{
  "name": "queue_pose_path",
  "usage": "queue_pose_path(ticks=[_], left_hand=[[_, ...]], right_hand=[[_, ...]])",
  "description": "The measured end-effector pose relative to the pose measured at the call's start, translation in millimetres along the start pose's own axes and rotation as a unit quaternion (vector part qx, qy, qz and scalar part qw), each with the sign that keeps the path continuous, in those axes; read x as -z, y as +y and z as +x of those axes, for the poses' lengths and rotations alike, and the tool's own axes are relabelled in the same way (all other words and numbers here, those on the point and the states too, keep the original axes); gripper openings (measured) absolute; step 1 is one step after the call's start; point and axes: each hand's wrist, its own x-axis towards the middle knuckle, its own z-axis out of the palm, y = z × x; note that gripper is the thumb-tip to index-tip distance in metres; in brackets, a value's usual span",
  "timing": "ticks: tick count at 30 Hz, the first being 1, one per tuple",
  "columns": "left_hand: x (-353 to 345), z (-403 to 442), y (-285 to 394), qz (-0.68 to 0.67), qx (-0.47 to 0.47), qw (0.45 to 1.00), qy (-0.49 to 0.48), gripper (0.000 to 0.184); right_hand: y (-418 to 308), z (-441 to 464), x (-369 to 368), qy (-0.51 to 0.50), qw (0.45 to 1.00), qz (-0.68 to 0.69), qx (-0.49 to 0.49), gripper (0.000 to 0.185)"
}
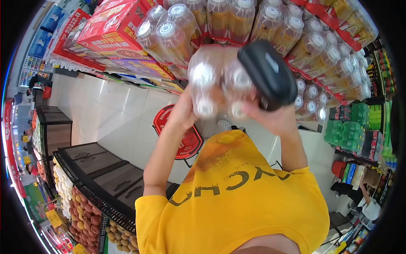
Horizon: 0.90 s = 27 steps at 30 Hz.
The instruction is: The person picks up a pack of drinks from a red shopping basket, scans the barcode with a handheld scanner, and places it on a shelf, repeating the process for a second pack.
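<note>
A clear-wrapped pack of bottles [222,80] with white caps is held up in front of my chest, a little blurred. My left hand [185,108] grips its left side, closed around the edge. On the right side, my right hand [270,118] is closed on the pack, with fingers near the lower caps. A smooth black case [270,72] lies over the back of my right hand and covers part of it and of the pack. Whether the case is held or fastened there I cannot tell.
Several similar bottle packs [275,25] stand stacked just beyond, beside red boxes [112,31]. A red shopping basket [179,135] sits on the floor [118,101] below my left arm. Produce bins [84,211] are at lower left. Green bottle packs [349,131] stand at right.
</note>
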Motion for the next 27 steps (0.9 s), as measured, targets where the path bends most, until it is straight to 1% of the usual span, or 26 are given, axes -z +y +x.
queue_pose_path(ticks=[1, 3, 4, 5, 7, 8, 11, 12, 15, 18, 21, 24, 27], left_hand=[[-5, 6, 10, 0.002, 0.001, 1.000, 0.012, 0.051], [-8, 14, 32, 0.051, 0.070, 0.996, 0.005, 0.061], [-8, 16, 39, 0.075, 0.105, 0.992, 0.002, 0.066], [-6, 18, 43, 0.073, 0.120, 0.990, 0.005, 0.071], [-3, 20, 49, 0.071, 0.149, 0.986, 0.009, 0.081], [-11, 16, 49, 0.060, 0.104, 0.992, 0.046, 0.073], [-8, 23, 19, 0.182, 0.059, 0.979, 0.066, 0.062], [-3, 26, 5, 0.188, 0.063, 0.979, 0.041, 0.049], [-1, 50, -16, 0.333, -0.050, 0.940, 0.050, 0.042], [6, 69, -14, 0.375, -0.046, 0.922, 0.081, 0.039], [2, 71, -1, 0.407, -0.007, 0.911, 0.066, 0.031], [8, 69, -17, 0.351, -0.065, 0.930, 0.084, 0.028], [8, 66, -21, 0.314, -0.072, 0.943, 0.081, 0.024]], right_hand=[[0, 12, 3, 0.016, 1.000, 0.018, -0.013, 0.046], [1, 37, 6, 0.043, 0.997, 0.057, -0.019, 0.033], [1, 50, 8, 0.036, 0.997, 0.060, -0.020, 0.030], [1, 62, 9, 0.029, 0.997, 0.063, -0.020, 0.030], [11, 86, 14, 0.045, 0.999, 0.028, -0.008, 0.029], [15, 93, 15, 0.048, 0.998, 0.035, -0.006, 0.028], [22, 107, 15, 0.051, 0.998, 0.049, -0.002, 0.028], [23, 108, 12, 0.062, 0.996, 0.067, 0.003, 0.028], [25, 107, 7, 0.087, 0.993, 0.076, 0.018, 0.028], [23, 112, 11, 0.085, 0.994, 0.064, 0.003, 0.027], [30, 120, 14, 0.079, 0.996, 0.050, 0.016, 0.027], [30, 117, 16, 0.071, 0.996, 0.055, 0.011, 0.028], [30, 116, 16, 0.070, 0.997, 0.035, 0.021, 0.029]])
